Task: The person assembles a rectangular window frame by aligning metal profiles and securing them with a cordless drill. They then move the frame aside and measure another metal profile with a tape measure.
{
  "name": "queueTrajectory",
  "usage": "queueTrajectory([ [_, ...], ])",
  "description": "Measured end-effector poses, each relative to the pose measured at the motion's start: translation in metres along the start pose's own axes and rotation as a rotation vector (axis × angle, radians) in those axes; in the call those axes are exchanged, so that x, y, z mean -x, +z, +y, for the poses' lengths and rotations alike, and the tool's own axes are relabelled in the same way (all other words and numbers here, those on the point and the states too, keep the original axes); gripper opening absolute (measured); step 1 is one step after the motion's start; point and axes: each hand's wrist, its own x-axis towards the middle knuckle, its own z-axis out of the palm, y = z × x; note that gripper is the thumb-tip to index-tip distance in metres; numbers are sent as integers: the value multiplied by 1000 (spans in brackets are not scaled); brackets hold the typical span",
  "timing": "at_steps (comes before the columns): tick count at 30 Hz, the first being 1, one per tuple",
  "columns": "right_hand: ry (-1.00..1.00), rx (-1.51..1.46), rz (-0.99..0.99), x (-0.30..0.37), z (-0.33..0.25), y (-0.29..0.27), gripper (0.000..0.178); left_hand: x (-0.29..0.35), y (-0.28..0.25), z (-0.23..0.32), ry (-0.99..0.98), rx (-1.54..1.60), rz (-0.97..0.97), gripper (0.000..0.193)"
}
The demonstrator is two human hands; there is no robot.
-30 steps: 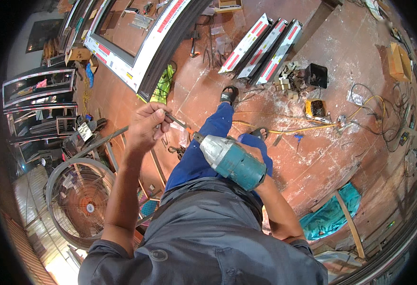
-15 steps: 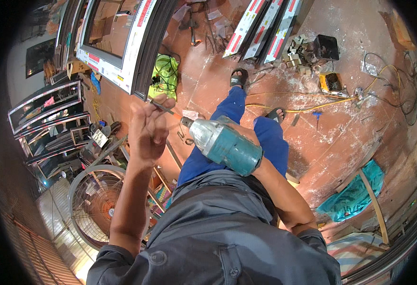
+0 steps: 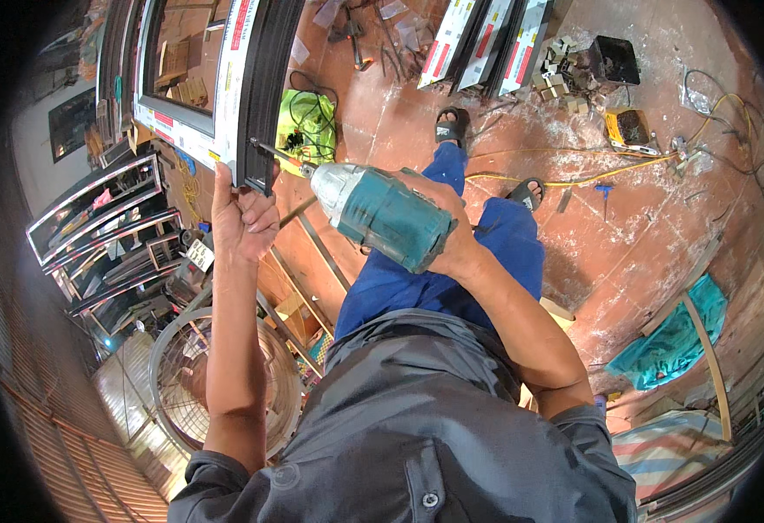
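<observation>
Reddish floor tiles [image 3: 652, 227], dusted white in patches, spread beneath you. Your right hand [image 3: 453, 228] was wrapped around a teal-and-silver impact driver [image 3: 382, 209], held above your blue trousers [image 3: 434, 279]. Its long bit [image 3: 279, 154] pointed left, the tip over the dark side of a white-taped window frame [image 3: 262, 96]; contact could not be told. Your left hand [image 3: 244, 222] was half-curled at that frame's near corner, thumb raised; whether it gripped was unclear. Beyond the bit lay a lime-green bag [image 3: 319, 126].
</observation>
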Motion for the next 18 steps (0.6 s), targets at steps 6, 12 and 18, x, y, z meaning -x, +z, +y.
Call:
queueTrajectory([
  [6, -30, 30, 23, -4, -5, 2, 60, -3, -21, 6, -71, 29, -77, 80],
  [12, -92, 11, 43, -8, 2, 3, 62, -3, -17, 8, -119, 97, -136, 84],
  [18, 53, 90, -88, -19, -19, -8, 62, -6, -28, 15, -199, 87, -175, 74],
])
